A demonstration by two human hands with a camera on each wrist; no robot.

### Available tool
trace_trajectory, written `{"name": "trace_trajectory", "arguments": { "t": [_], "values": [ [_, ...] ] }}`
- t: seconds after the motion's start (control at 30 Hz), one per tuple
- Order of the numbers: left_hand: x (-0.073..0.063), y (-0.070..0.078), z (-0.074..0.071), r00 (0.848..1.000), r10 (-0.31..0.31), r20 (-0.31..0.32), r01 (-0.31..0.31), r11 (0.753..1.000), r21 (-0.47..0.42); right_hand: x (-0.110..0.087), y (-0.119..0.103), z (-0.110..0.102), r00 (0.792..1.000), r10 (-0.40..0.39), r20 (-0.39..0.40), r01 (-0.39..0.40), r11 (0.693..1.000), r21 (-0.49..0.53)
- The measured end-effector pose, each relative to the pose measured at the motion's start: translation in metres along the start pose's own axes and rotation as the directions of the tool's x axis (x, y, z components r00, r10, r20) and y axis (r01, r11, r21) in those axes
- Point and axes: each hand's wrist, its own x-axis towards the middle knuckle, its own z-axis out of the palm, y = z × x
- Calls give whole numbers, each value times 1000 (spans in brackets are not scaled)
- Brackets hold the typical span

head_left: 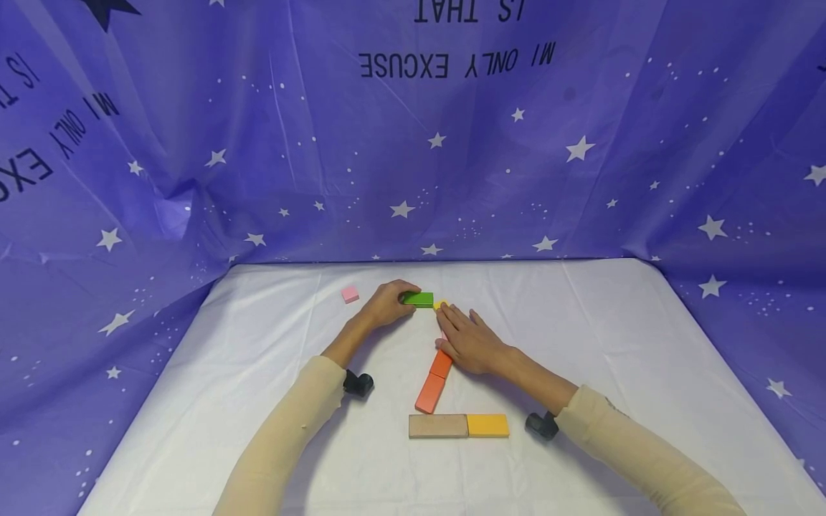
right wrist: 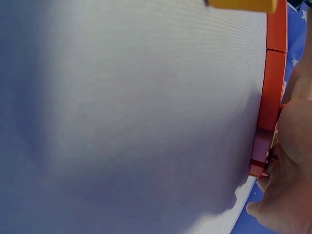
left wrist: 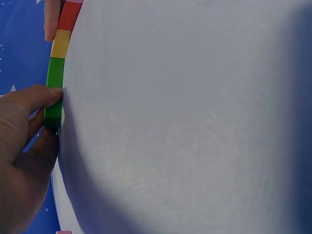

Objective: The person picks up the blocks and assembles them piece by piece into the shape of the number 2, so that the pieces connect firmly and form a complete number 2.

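My left hand (head_left: 389,302) pinches the left end of a green block (head_left: 422,299) near the back of the table, thumb and fingers on opposite sides. Touching the green block's right end is a small yellow block (head_left: 439,304). Over the slanting row below it lies my right hand (head_left: 476,342), its fingers extended by the yellow block and its thumb at an orange block (head_left: 442,364). That hand partly covers a red block (left wrist: 69,17) and a pinkish-purple block (right wrist: 262,145). A second orange block (head_left: 430,393) continues the slant toward the front.
A tan block (head_left: 438,426) and a yellow-orange block (head_left: 487,426) lie end to end across the front. One loose pink block (head_left: 350,294) lies left of my left hand. White cloth (head_left: 581,322) covers the table, and a purple star-patterned curtain (head_left: 477,172) hangs behind.
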Motion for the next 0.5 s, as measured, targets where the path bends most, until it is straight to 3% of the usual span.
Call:
{"name": "trace_trajectory", "arguments": {
  "t": [0.3, 0.5],
  "values": [
    [-2, 0, -4, 1000, -24, -18, 23, 999, -40, 1, 0, -1, 1000, 7, 16, -7, 1000, 4],
    [-8, -8, -13, 992, 10, -123, -26, 991, -131, 0, -1, -1, 1000, 7, 15, -7, 1000, 11]
  ]
}}
